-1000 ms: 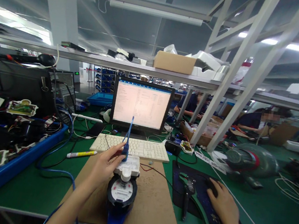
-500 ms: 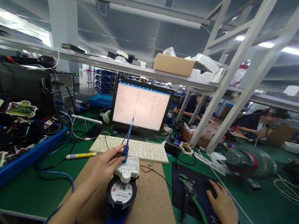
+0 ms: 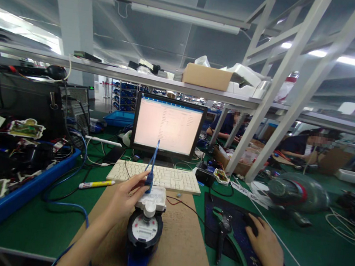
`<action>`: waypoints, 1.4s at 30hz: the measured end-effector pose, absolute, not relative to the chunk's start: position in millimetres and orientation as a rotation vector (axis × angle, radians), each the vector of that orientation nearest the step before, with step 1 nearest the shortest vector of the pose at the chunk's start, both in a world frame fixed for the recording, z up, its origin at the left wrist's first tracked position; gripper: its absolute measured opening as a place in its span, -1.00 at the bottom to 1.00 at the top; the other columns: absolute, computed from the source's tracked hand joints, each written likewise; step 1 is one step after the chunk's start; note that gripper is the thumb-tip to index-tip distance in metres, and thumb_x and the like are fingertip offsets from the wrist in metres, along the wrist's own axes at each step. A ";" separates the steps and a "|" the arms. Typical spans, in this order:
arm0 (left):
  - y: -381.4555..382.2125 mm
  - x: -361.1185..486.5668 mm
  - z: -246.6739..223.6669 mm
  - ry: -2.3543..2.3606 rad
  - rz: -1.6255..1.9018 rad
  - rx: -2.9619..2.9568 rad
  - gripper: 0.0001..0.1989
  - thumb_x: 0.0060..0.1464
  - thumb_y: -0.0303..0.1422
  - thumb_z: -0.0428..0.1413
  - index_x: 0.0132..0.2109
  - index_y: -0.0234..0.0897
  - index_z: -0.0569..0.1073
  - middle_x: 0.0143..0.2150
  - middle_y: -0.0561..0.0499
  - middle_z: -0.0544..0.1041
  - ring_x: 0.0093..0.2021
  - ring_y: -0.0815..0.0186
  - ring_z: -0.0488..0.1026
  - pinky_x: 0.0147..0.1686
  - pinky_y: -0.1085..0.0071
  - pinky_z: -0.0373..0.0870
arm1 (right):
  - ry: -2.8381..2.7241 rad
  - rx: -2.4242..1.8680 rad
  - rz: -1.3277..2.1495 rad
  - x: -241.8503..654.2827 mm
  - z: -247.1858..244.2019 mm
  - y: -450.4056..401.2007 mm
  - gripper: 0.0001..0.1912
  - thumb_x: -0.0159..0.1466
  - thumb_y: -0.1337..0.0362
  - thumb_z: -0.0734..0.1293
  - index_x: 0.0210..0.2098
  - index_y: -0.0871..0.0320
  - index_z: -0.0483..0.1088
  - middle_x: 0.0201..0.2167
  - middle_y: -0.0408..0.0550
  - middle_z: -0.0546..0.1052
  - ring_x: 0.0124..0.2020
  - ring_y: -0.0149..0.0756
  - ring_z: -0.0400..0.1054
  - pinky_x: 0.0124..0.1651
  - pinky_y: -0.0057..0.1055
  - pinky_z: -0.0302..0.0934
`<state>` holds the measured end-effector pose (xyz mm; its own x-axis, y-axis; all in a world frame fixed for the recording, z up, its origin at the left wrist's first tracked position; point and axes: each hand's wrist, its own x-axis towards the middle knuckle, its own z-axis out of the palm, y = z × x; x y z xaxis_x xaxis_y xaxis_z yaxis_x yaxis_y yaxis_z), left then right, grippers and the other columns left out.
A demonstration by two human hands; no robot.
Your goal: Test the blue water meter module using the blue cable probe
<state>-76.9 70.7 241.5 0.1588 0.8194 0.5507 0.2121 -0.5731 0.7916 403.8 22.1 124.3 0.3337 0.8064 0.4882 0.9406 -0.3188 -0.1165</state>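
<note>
In the head view, my left hand (image 3: 130,193) pinches the blue plug of a cable (image 3: 149,177). I have its lower end against the top of a white module (image 3: 154,200). The module is joined to a water meter (image 3: 144,231) with a round dial, a black ring and a blue body. On the right, my right hand (image 3: 264,242) rests over a black computer mouse (image 3: 251,224), fingers curved on it. A mouse pad (image 3: 212,235) lies beneath. Pliers with green handles (image 3: 231,239) lie beside that hand. A lit monitor (image 3: 167,125) stands behind a white keyboard (image 3: 171,179).
Cardboard (image 3: 181,243) lies under the meter. A blue bin (image 3: 42,180) full of parts stands at left, near a yellow marker (image 3: 96,184). A grey motor-like machine (image 3: 297,193) sits at right. Shelf posts (image 3: 267,106) rise behind; two people are farther back.
On the monitor, the text at the left side has vanished and other lines have thinned out. Both hands, the cable and the meter stay in place.
</note>
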 end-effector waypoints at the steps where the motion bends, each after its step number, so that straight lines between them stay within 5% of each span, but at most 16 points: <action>1: 70.7 -76.9 241.7 0.981 1.436 1.902 -0.58 0.08 -0.29 0.09 0.10 -0.28 0.37 -0.08 -0.10 0.51 -0.13 0.30 0.48 -0.08 0.38 0.44 | -1.544 -2.226 -0.483 403.7 124.7 21.8 -0.39 0.22 0.06 -0.02 0.08 0.23 0.34 0.04 0.18 0.34 -0.07 -0.04 0.35 0.01 -0.18 0.26; 42: 63.4 -70.6 249.3 0.999 1.511 1.945 -0.63 0.08 -0.34 0.07 0.06 -0.26 0.41 -0.07 -0.10 0.53 -0.15 0.29 0.48 -0.17 0.38 0.44 | -1.544 -2.220 -0.350 409.9 124.3 21.0 -0.34 0.16 -0.05 0.00 0.08 0.17 0.34 0.04 0.13 0.35 -0.01 -0.04 0.33 0.05 -0.15 0.24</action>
